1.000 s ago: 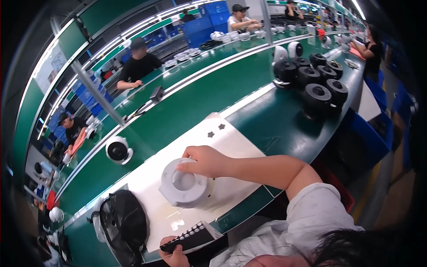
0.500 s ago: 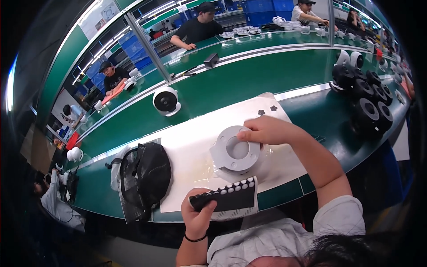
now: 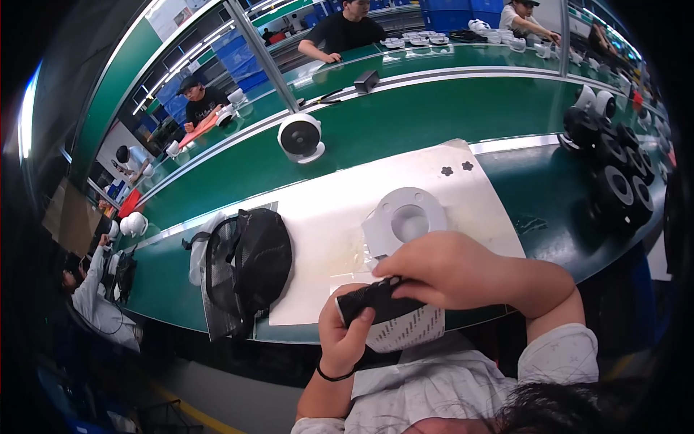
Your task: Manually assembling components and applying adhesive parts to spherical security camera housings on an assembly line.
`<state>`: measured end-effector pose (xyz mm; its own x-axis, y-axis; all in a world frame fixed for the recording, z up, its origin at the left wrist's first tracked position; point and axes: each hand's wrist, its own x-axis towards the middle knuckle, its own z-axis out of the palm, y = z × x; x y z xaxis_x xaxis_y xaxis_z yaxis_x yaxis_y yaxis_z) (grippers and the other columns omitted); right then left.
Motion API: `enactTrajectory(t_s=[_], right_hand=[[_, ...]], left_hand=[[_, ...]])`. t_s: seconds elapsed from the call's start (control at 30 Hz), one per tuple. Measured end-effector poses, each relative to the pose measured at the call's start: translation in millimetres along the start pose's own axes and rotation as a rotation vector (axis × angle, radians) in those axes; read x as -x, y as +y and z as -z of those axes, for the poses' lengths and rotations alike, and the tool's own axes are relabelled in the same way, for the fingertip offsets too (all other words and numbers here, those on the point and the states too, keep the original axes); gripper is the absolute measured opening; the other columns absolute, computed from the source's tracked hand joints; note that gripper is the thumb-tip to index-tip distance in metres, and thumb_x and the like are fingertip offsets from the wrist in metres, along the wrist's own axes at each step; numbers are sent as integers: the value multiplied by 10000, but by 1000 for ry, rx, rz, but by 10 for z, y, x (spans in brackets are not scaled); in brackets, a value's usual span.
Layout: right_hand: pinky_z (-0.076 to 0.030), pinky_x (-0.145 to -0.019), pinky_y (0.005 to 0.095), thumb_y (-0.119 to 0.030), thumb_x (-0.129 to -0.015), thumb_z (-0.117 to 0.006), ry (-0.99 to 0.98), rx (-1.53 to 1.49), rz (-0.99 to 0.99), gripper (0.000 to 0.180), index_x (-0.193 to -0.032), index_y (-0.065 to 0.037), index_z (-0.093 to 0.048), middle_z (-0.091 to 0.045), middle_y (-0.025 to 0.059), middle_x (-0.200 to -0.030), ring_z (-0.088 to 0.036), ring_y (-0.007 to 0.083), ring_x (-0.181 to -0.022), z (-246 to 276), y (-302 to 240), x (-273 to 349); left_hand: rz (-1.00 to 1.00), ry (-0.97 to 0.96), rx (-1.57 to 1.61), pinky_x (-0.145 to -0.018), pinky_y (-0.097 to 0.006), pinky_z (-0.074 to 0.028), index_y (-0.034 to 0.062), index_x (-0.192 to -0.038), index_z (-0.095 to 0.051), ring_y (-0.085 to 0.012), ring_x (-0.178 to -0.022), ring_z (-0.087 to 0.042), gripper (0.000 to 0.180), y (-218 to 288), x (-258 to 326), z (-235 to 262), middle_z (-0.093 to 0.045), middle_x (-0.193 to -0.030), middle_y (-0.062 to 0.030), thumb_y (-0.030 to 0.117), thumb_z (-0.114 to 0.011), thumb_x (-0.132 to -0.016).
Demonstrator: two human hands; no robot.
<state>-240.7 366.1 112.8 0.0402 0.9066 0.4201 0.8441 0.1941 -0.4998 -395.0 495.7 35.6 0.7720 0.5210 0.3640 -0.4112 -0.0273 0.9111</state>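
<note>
Both the left hand and right hand grip a flat black strip above a round white plastic housing on the table.

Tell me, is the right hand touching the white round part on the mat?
Apart. In the head view, the right hand pinches the black strip held by the left hand, with mat visible between it and the white round part.

Green workbench – white mat on it, carrying a white round housing. Off the mat: black mesh grille, white fan, black round units at right.
</note>
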Motion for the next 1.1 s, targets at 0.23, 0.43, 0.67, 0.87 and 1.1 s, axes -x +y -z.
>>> enactTrajectory(t_s=[0.23,0.43,0.67,0.87,1.1], right_hand=[[-459,-676,342,-118,-708,-677,184,-16,126,197,-894,-83,-622,-629,68,-903,-597,241,-785,-124,100,-38],[-449,-745,362,-65,-682,-668,193,0,303,160,-828,-83,-606,-597,64,-1056,-571,256,-955,-104,150,-81],[-408,-761,339,-42,-662,-689,222,-142,305,263,-901,-97,-595,-593,69,-1005,-555,242,-946,-184,188,-135],[-400,-737,343,-6,-640,-694,138,-58,289,389,-1000,-89,-571,-575,40,-834,-543,217,-799,-154,143,-122],[-405,-767,353,9,-637,-680,173,-46,408,404,-1011,-97,-569,-568,34,-835,-554,218,-776,-224,182,-131]], left_hand=[[-42,46,-186,-615,-208,-392,-34,-969,-567,-89,-692,-487,182,-2,85,53,-553,-818,-41,-21,-541,-790],[-114,48,-314,-601,-225,-400,-33,-932,-577,-119,-655,-501,168,-68,80,88,-549,-776,-62,-29,-546,-767],[-28,39,-306,-577,-239,-396,-23,-911,-579,-126,-634,-502,156,-71,54,56,-544,-732,-55,-19,-542,-760],[-24,26,-322,-598,-234,-403,-20,-907,-579,-122,-649,-505,152,-102,51,54,-546,-740,-53,-29,-542,-760],[-22,-9,-218,-631,-236,-411,-25,-929,-561,-125,-696,-516,154,-135,31,58,-559,-792,-59,-25,-540,-777]])
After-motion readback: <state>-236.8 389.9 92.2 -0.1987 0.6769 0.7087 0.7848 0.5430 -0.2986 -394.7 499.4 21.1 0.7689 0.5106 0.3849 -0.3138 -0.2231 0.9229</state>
